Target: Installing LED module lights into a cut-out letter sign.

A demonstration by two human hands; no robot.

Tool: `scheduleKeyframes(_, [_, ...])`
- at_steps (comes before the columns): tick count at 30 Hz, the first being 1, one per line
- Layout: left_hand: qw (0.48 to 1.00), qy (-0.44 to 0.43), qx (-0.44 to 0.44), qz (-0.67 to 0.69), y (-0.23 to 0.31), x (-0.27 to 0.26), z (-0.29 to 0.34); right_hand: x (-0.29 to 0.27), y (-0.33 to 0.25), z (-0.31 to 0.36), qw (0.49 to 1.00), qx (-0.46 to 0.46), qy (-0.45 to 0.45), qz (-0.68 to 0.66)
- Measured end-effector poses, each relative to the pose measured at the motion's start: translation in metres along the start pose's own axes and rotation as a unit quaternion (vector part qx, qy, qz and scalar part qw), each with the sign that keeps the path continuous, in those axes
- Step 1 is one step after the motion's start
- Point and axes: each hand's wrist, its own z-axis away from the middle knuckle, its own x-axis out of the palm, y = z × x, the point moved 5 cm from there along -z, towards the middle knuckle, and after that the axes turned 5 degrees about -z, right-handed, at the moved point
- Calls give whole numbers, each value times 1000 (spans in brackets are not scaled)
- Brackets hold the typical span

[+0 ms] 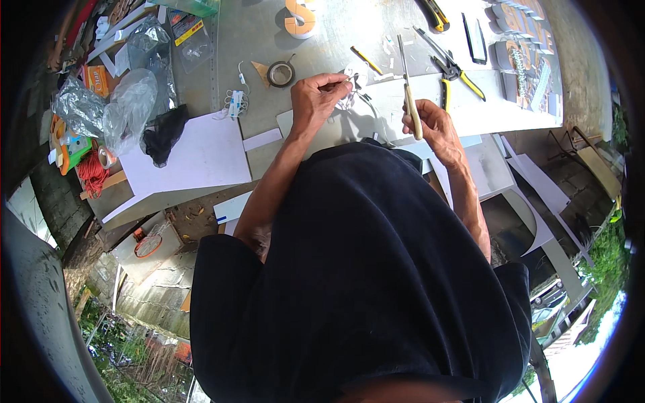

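Observation:
My left hand (319, 99) is closed in a pinch, thumb against fingers, above the bench; what lies between the fingertips is too small to make out. Just beyond them is a small white piece (357, 75), with thin wires (370, 106) trailing toward me. Held upright in my right hand (435, 127) is a slim tool (410, 101) with a tan handle and a long, narrow metal end, seen edge-on. To its right lie pliers (454, 75) with black and yellow handles, spread apart. A yellow pencil-like stick (367, 60) rests past my left fingertips.
A dark tape roll (280, 74) and white wired modules (235, 103) lie left of my left hand. Plastic bags (131, 111) and packets crowd the bench's left end. A letter-shaped piece (299, 19), a utility knife (435, 15) and several raised letters (521, 60) stand farther off.

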Motion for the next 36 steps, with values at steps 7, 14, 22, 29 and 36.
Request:
scheduleKeyframes(7, [999, 6, 37, -39, 5, 13, -15, 13, 16, 48, 991, 118, 1, 70])
scheduleKeyframes(14, [993, -10, 41, -115, 20, 26, -12, 36, 13, 25, 992, 122, 4, 35])
scheduleKeyframes(22, [988, -22, 69, -139, 18, 26, -12, 50, 8, 15, 994, 113, 12, -2])
scheduleKeyframes(29, [983, -4, 137, -118, 18, 26, -10, 49, 18, 13, 994, 111, 19, 5])
scheduleKeyframes(36, [987, -12, 122, -108, 18, 24, -10, 48, 33, 12, 995, 82, 62, -14])
